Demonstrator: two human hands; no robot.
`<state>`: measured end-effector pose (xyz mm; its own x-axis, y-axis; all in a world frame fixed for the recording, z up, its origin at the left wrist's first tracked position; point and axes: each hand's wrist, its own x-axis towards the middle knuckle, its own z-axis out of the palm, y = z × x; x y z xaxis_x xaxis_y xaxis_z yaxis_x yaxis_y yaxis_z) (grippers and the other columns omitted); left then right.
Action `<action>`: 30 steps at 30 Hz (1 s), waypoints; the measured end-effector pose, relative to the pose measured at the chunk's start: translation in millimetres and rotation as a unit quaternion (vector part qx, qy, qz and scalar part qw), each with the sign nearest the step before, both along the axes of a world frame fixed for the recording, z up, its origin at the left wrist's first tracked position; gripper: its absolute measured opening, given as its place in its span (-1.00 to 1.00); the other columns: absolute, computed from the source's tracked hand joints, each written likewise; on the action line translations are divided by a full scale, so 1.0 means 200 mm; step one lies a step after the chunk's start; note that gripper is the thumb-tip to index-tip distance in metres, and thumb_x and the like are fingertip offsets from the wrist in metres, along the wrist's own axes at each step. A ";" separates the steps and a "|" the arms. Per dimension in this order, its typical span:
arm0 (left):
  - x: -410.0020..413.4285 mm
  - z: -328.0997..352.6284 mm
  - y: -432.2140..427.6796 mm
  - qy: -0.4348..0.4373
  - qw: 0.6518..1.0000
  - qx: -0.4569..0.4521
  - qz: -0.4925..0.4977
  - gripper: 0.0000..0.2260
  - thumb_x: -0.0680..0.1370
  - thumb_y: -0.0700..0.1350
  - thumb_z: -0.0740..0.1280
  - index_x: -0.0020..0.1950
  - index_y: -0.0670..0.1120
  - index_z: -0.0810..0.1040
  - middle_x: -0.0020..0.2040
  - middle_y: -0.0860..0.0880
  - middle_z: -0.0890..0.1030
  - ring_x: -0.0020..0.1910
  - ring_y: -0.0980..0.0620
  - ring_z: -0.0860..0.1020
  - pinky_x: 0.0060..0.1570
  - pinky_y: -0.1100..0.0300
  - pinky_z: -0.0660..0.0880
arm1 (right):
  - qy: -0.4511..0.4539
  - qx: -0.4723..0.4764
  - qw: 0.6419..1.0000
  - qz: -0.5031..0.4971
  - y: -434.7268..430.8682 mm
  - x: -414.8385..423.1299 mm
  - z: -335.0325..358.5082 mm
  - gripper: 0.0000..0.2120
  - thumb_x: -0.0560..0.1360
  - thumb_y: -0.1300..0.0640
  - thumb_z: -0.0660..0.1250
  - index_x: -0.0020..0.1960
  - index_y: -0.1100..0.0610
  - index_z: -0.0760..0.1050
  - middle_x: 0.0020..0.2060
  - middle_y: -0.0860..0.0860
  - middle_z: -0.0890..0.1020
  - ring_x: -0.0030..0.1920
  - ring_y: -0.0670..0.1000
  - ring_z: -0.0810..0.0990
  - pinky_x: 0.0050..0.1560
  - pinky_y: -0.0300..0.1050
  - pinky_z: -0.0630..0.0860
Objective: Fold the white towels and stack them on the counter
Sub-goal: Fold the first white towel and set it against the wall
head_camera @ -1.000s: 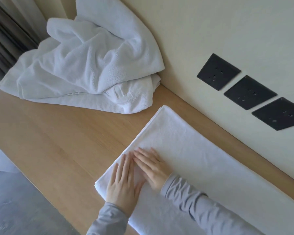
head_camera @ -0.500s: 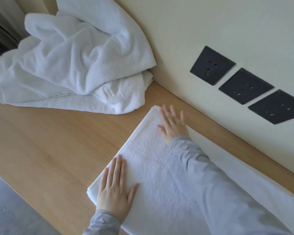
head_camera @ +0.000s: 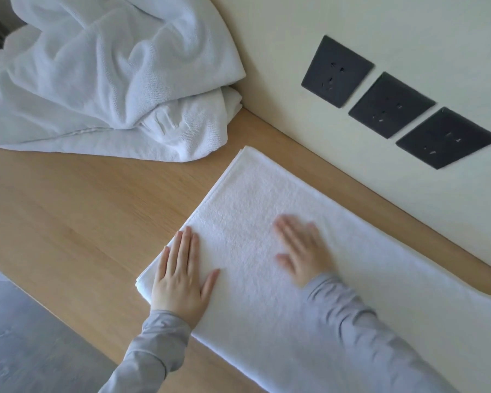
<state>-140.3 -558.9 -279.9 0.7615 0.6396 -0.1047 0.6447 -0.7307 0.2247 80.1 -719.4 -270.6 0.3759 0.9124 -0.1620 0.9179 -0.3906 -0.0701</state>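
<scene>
A long white towel [head_camera: 255, 199], folded lengthwise, lies flat on the wooden counter [head_camera: 77, 211] along the wall. My left hand [head_camera: 182, 276] presses flat on the towel's near left corner, fingers straight. My right hand [head_camera: 304, 248] lies flat on the middle of the towel, fingers spread and blurred by motion. A heap of crumpled white towels [head_camera: 102, 78] sits at the back left of the counter against the wall. The folded towel runs out of view at the lower right.
Three black wall sockets [head_camera: 391, 104] are set in the cream wall just above the towel. The counter's front edge runs diagonally at the lower left, with grey floor [head_camera: 26, 344] below it. A dark curtain edge shows at the top left.
My right hand has slid back from the towel's far corner to its middle. My left hand stays pressed on the near corner. The view has shifted slightly.
</scene>
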 end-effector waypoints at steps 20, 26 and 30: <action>0.13 0.04 -0.60 -0.009 0.998 -0.021 -0.052 -0.40 0.60 0.14 -0.15 0.48 -0.24 0.16 0.49 -0.16 0.20 0.46 -0.10 0.22 0.46 0.02 -0.01 | -0.002 0.020 1.000 0.014 -0.54 -0.30 0.01 -0.44 0.48 -0.07 0.13 0.41 0.18 0.33 0.41 0.06 0.36 0.43 0.06 0.30 0.36 0.12 0.17; 0.14 0.01 -0.60 -0.002 0.999 -0.001 -0.046 -0.38 0.58 0.18 -0.11 0.52 -0.18 0.08 0.52 -0.10 0.13 0.49 -0.05 0.14 0.48 0.03 -0.05 | -0.029 -0.044 0.990 -0.130 -0.81 0.17 0.00 -0.37 0.55 -0.20 -0.12 0.52 0.08 -0.06 0.51 0.00 0.04 0.51 0.06 0.03 0.48 0.13 -0.03; 0.14 0.01 -0.61 0.001 0.999 0.014 -0.042 -0.37 0.57 0.18 -0.10 0.52 -0.18 0.07 0.53 -0.10 0.11 0.51 -0.04 0.10 0.48 0.01 -0.02 | 0.010 -0.031 0.963 -0.266 -0.96 0.41 -0.03 -0.36 0.51 -0.22 -0.22 0.52 0.01 -0.17 0.51 -0.11 -0.13 0.51 -0.09 -0.17 0.49 0.01 -0.19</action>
